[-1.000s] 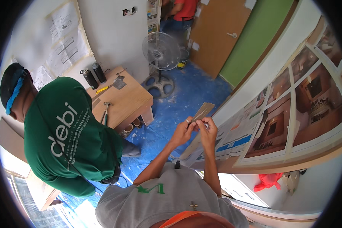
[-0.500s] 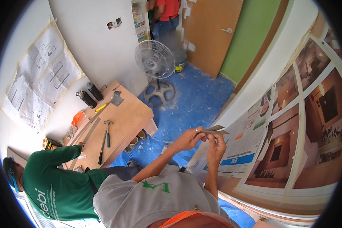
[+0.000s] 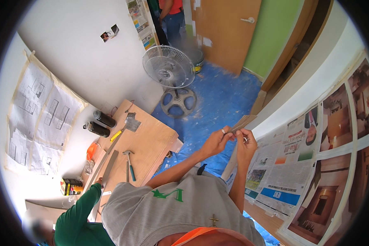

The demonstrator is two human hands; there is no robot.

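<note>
A thin, flat grey-brown piece, doubled or in layers, sticks out past my fingertips; its exact kind is not clear. My left hand pinches its near end, a ring on one finger. Close beside it, my right hand has its fingertips closed on the same end. Both hands are held up in front of me, above the blue floor covering. Newspaper sheets taped along the right side lie nearest to my right hand.
At left stands a wooden workbench bearing a claw hammer, a yellow cutter and two dark bottles. A co-worker in green touches a long strip there. A standing fan is ahead, near a wooden door.
My view has shifted, so the bench and fan appear differently placed. The held piece now points more upward and away. The co-worker's long strip has been raised or shifted on the bench.
</note>
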